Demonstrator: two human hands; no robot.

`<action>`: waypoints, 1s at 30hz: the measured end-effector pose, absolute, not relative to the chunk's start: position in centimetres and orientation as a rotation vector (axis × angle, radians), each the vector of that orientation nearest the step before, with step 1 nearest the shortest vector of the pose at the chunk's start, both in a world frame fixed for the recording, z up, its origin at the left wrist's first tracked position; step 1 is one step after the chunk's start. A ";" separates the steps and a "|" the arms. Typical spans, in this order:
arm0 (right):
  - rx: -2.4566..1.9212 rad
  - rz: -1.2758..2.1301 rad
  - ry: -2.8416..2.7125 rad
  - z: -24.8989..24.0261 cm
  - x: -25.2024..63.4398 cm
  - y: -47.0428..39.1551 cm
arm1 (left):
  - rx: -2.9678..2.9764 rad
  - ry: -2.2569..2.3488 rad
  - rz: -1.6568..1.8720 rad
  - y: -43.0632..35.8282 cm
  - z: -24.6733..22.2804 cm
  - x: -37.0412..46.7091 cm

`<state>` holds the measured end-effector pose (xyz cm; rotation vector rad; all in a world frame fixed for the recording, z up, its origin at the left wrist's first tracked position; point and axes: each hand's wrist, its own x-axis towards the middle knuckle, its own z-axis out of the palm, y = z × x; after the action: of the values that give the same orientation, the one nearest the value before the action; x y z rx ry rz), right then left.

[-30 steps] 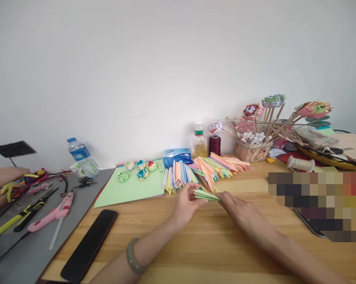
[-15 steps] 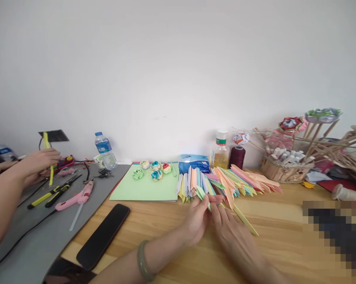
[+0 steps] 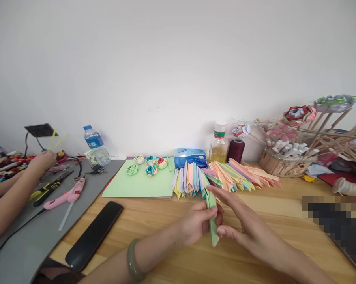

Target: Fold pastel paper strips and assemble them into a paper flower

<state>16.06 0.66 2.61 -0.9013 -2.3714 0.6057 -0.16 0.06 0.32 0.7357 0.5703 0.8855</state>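
Observation:
My left hand (image 3: 197,223), with a bangle on its wrist, pinches a folded green paper strip (image 3: 212,225) between thumb and fingers. The strip stands nearly upright over the wooden table. To its right, my right hand (image 3: 249,230) has its thumb and index finger spread apart, the index fingertip at the strip's top and the thumb beside its lower part. Just behind my hands lie folded paper strips (image 3: 190,179) in many colours. Several small paper flowers (image 3: 151,170) rest on a green paper sheet (image 3: 139,189).
A black phone (image 3: 93,236) lies left of my arm. Another person's hands (image 3: 43,161) hold thin yellow strips above the grey mat (image 3: 32,244), near pliers and a pink glue gun (image 3: 65,198). Along the wall stand bottles, a thread spool (image 3: 236,150) and a basket (image 3: 281,165).
The green strip has been raised upright in my left hand. My right hand has opened and shifted right. A long yellow-green strip on the table is no longer visible. The other person's yellow strips are now spread.

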 end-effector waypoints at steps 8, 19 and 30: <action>-0.938 0.688 -2.348 2.5 16.0 0.6 | 0.770 0.631 0.916 0.3 0.3 -0.2; -0.825 0.479 -2.183 4.4 16.4 -1.1 | 1.064 0.805 1.003 0.0 0.3 0.2; -0.845 0.197 -2.303 4.4 15.4 -2.0 | 1.138 0.882 0.996 -0.7 0.6 0.8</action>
<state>15.39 -2.01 4.38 -0.8453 -2.3032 0.1972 0.83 -0.71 0.58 1.1376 0.8820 0.9960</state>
